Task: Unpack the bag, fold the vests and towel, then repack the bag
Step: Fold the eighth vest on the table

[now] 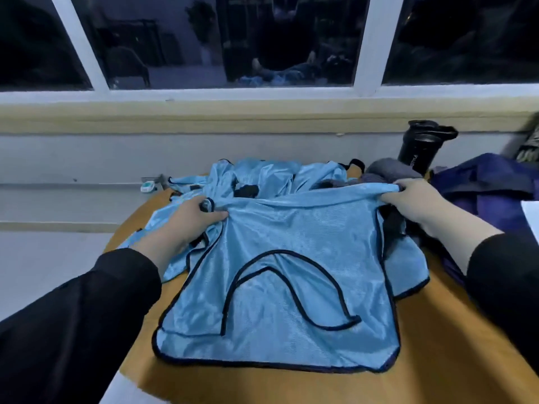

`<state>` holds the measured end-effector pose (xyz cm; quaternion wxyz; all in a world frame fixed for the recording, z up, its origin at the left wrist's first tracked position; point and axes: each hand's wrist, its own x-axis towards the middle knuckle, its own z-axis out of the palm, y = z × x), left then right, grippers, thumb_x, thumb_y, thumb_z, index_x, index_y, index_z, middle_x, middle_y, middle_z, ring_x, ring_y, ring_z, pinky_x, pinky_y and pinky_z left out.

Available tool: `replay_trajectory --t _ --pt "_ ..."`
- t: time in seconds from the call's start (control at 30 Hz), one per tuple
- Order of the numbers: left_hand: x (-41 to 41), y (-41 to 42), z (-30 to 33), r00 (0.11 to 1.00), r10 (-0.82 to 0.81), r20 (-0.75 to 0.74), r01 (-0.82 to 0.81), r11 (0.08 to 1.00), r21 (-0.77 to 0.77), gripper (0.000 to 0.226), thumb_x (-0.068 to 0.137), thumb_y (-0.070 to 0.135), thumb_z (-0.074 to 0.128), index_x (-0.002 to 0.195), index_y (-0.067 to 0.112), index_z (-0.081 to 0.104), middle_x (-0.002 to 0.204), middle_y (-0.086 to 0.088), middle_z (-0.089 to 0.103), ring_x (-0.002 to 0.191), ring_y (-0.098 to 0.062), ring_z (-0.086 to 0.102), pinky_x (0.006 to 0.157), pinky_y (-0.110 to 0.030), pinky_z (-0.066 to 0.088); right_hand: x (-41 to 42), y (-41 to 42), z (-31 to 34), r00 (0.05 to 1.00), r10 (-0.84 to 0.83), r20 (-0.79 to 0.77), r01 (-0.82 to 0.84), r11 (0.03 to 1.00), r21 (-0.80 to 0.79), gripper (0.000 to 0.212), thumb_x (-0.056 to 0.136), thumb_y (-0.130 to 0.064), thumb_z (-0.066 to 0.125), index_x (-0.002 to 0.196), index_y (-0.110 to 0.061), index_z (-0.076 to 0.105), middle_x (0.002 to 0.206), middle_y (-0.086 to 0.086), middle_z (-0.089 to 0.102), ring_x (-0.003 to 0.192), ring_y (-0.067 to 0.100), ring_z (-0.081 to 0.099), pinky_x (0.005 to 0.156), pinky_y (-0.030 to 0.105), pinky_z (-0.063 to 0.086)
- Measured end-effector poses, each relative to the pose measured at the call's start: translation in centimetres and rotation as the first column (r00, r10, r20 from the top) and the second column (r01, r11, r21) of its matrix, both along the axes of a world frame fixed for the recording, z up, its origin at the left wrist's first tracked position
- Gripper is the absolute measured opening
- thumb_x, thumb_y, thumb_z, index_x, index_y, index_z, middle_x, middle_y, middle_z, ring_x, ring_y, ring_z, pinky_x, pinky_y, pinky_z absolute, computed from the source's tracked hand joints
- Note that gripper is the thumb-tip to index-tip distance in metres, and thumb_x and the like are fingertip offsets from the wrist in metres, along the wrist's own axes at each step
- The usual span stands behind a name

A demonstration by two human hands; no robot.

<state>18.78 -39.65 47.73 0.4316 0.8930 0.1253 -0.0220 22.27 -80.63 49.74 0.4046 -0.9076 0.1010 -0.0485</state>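
We are pinching the far edge of a light blue vest [280,287] with our left hand [186,223], fingers curled over the cloth and a black strap end. Our right hand [414,199] is gripping the same edge at its other corner, so the fabric is pulling into a ridge between them. The vest is lying flat on the round wooden table [437,374], its black-trimmed neckline facing us. Beyond it more blue vests [262,176] are lying crumpled — how many we cannot tell. A grey towel [385,170] is showing only partly behind the right hand. The dark blue bag [490,182] is sitting at the right, cut off by the frame edge, with a black bottle [420,147] behind it.
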Motion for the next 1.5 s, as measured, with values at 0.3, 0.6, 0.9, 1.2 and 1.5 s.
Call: replay_trajectory --t 0.3,0.6,0.9,1.2,1.5 --pt "-7.6 -11.0 0.9 0.833 -0.307 0.46 0.19 0.94 0.283 0.023 0.1 0.042 0.057 0.103 0.022 0.07 0.101 0.01 0.064 0.095 -0.011 0.059 0.086 -0.033 0.048 -1.9 0.1 0.4 0.993 0.103 -0.06 -0.102 0.994 0.029 0.006 0.087 -0.025 0.079 0.087 -0.02 0.076 0.086 0.002 0.076 0.08 0.023 0.069 0.073 0.038 0.055" --pt "-16.3 -24.3 -6.6 0.759 -0.651 -0.008 0.527 0.606 0.596 0.079 0.087 0.065 0.063 0.146 0.015 0.05 0.15 -0.005 0.046 0.142 -0.02 0.04 0.118 -0.042 0.032 -2.7 -0.2 2.5 0.953 0.078 -0.294 -0.09 0.996 -0.028 0.027 0.097 -0.028 0.055 0.104 -0.005 0.065 0.099 0.021 0.074 0.091 0.041 0.072 0.078 0.053 0.061" --pt "-13.3 -21.7 -4.5 0.948 -0.036 0.316 0.142 0.937 -0.319 0.023 0.106 0.029 0.047 0.09 0.02 0.06 0.072 -0.001 0.063 0.058 -0.011 0.051 0.057 -0.03 0.042 -4.7 -1.2 2.3 0.929 0.172 -0.327 -0.046 0.932 0.358 0.035 0.101 -0.042 0.058 0.115 -0.01 0.064 0.098 0.015 0.077 0.082 0.031 0.073 0.076 0.045 0.063" --pt "-13.6 -23.6 -6.4 0.969 -0.027 0.247 0.117 0.927 -0.357 0.019 0.105 0.036 0.047 0.095 0.033 0.063 0.085 0.008 0.068 0.081 -0.003 0.062 0.079 -0.032 0.052 -7.5 -3.1 -3.7 0.897 0.202 -0.393 -0.35 0.869 -0.351 0.043 0.086 -0.04 0.077 0.073 -0.005 0.057 0.069 0.006 0.056 0.068 0.025 0.054 0.056 0.032 0.034" --pt "-14.4 -23.4 -6.5 0.939 0.016 0.344 0.172 0.843 -0.509 0.028 0.108 0.039 0.042 0.093 0.025 0.062 0.087 -0.009 0.065 0.078 -0.018 0.06 0.079 -0.042 0.05 -12.7 -1.4 -1.8 0.924 0.205 -0.324 0.021 0.817 0.576 0.031 0.107 -0.039 0.047 0.104 -0.009 0.053 0.057 0.012 0.054 0.039 0.02 0.044 0.054 0.036 0.056"
